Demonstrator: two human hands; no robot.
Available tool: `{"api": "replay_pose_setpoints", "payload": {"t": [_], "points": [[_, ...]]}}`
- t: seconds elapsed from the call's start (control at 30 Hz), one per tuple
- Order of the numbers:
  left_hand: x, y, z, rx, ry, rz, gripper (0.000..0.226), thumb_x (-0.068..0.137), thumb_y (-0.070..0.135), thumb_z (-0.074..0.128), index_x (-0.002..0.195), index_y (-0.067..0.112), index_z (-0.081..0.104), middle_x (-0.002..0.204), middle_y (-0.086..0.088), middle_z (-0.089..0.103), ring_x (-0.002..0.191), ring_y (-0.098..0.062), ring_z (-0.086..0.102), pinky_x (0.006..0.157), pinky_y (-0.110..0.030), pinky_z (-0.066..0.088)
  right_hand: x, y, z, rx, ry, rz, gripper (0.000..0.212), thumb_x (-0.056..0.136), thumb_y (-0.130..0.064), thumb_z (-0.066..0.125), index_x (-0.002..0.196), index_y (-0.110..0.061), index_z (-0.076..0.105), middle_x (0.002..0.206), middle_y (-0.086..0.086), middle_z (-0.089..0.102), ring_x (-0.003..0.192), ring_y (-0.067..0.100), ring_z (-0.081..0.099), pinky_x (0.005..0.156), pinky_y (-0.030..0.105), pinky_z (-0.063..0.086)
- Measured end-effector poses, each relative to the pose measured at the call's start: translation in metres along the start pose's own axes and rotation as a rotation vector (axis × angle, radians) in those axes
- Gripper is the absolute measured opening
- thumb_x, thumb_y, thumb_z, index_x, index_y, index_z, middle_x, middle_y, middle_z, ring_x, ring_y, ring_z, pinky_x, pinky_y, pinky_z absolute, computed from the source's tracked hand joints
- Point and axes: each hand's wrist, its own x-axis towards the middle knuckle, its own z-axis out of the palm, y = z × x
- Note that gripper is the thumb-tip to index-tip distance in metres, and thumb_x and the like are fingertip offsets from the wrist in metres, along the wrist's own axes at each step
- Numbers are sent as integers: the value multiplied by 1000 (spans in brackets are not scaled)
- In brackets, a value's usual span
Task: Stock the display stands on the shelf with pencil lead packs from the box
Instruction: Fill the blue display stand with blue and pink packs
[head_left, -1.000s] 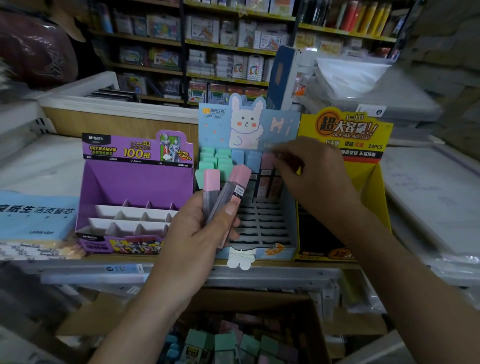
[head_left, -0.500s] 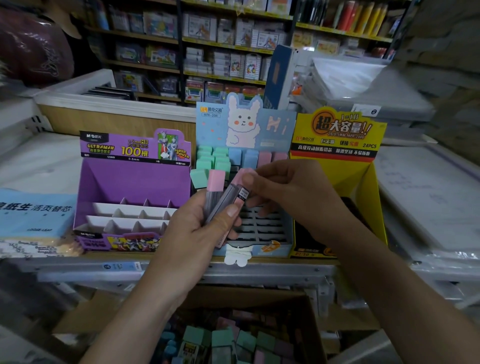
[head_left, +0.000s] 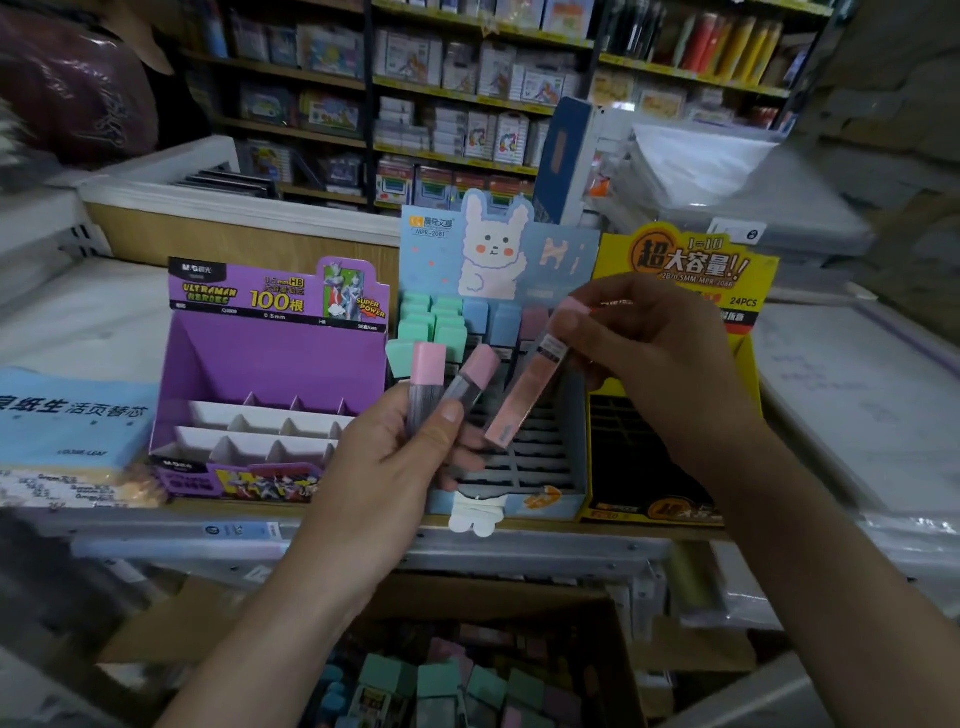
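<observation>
My left hand (head_left: 384, 467) grips several pencil lead packs (head_left: 441, 384), pink-capped and one green-capped, upright in front of the blue rabbit display stand (head_left: 493, 249). My right hand (head_left: 660, 364) pinches one pink lead pack (head_left: 530, 387) by its cap, tilted, over the stand's empty slots. The stand's back rows hold green, blue and pink packs (head_left: 452, 317). A purple display stand (head_left: 270, 364) on the left has bare white dividers. A yellow display stand (head_left: 675, 270) is on the right. The cardboard box (head_left: 613, 639) below the shelf holds many packs.
The stands sit on a wooden shelf with a metal front rail (head_left: 519, 551). A blue loose-leaf paper pack (head_left: 72, 415) lies at the left. White wrapped stacks (head_left: 857, 405) lie at the right. Stocked shelves (head_left: 467, 104) fill the background.
My right hand left the stand's back row, came to the packs in my left hand, and pulled one pink pack out and to the right.
</observation>
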Motion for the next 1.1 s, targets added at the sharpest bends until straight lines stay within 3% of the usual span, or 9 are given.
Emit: {"api": "replay_pose_setpoints", "payload": {"t": [0.17,0.33,0.47,0.57,1.1], "points": [[1,-2,5,-10,33,30,22,104,25,52,99,11,68,84,-7,75,71,-12,67,59,-20,52,8,3,-10,-123,66,-84,7,91,-18,75,96,-16,70,78,6,76,64,17,70,57,24,55],[-1,-1,8,2,51,46,19,104,22,53,98,12,68,84,-6,75,66,-5,65,57,-17,49,11,10,-10,-308,67,-148,10,90,-16,74,98,-19,70,84,-3,74,77,16,71,71,41,60],[0,-1,9,-2,67,36,20,104,23,53,98,12,68,81,-2,75,64,-3,65,56,-15,49,13,12,-9,-393,43,-197,9,91,-14,73,99,-17,72,86,-9,74,80,6,69,75,29,58],[0,-1,8,2,68,21,19,105,24,53,99,13,68,83,-2,75,66,-5,66,58,-16,50,14,14,-9,-407,22,-191,11,91,-12,73,101,-17,72,89,-6,75,83,7,70,77,30,58],[0,-2,7,-9,59,4,17,104,26,53,98,20,68,85,-3,76,71,-11,70,60,-20,52,19,18,-18,-456,-57,-190,19,90,-11,74,103,-23,67,84,-5,71,75,11,68,70,30,57]]}}
